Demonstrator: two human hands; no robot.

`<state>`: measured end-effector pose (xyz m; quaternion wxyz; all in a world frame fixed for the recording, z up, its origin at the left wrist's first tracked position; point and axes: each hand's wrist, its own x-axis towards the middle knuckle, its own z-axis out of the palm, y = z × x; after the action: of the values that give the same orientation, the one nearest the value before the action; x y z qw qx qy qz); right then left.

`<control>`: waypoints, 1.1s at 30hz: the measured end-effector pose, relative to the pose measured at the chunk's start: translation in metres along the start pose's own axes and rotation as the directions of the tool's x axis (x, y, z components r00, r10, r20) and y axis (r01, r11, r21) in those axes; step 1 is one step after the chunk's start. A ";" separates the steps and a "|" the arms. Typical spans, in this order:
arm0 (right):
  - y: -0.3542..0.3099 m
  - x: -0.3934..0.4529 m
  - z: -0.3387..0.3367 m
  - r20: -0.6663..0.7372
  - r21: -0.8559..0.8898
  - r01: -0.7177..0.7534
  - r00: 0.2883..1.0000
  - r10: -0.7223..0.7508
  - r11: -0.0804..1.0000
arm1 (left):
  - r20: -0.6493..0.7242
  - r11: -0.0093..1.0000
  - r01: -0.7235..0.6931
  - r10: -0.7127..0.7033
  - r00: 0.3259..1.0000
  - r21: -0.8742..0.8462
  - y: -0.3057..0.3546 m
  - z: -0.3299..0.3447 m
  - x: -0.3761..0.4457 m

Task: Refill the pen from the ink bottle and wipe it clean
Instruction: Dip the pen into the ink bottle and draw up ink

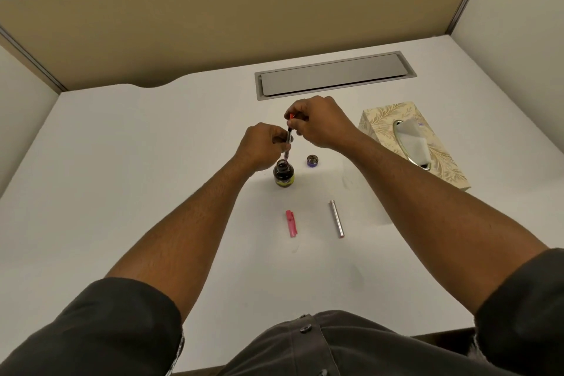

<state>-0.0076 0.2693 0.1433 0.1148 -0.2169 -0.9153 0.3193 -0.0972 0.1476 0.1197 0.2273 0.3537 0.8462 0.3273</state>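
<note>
An open dark ink bottle [283,174] stands in the middle of the white desk [152,162]. The pen's inner section with its converter [288,140] is held upright over the bottle, its tip at or in the mouth. My left hand [262,146] grips its lower part. My right hand [317,125] pinches the red knob at the top end. The bottle's cap [312,160] lies just right of the bottle. Nearer to me lie the pink pen cap [291,223] and the silver pen barrel [336,218].
A patterned tissue box [412,143] with a tissue sticking out sits at the right. A grey cable hatch [332,75] is set into the desk at the back. Partition walls close off the back and both sides.
</note>
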 end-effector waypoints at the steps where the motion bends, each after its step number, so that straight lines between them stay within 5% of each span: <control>1: 0.000 0.003 0.001 0.004 -0.012 0.003 1.000 -0.003 1.000 | -0.005 1.000 0.007 -0.007 1.000 0.004 -0.001 0.000 0.003; 33: 0.006 0.005 0.038 0.216 -0.171 0.045 0.976 -0.007 0.984 | 0.037 0.992 0.111 -0.113 0.993 0.053 -0.037 0.026 0.001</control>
<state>-0.0232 0.2557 0.1107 0.0000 -0.1784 -0.9496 0.2576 -0.0987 0.1390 0.0753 0.2531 0.3180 0.8681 0.2851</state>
